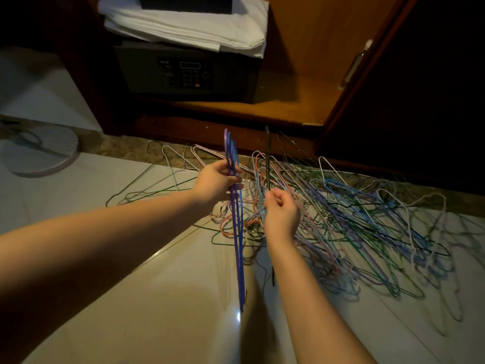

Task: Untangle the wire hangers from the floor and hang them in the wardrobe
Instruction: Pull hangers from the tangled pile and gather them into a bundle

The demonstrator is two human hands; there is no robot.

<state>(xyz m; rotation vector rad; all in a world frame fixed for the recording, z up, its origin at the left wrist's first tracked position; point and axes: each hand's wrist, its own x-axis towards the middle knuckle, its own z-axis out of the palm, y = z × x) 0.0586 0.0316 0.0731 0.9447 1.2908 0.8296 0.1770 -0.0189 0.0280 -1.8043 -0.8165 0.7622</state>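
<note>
- Two hands: L hand point(217, 179) grips purple/blue hanger bunch point(237, 245), count unclear.
- R hand point(282, 214) pinches 1 dark green hanger point(267, 158), upright.
- Rest: hanger pile point(367, 224) on floor point(183, 298), 3 o'clock, uncountable.
- 1 safe point(183, 69) in wardrobe point(288, 95), 12 o'clock.

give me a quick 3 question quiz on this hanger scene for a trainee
1. True or false: the left hand grips a bunch of purple and blue hangers.
2. What lies on the safe? A) shoes B) folded white linen C) a bag
3. Which hand pinches a single dark hanger above the pile on the floor?

Key: 1 true; 2 B; 3 the right hand.
</note>
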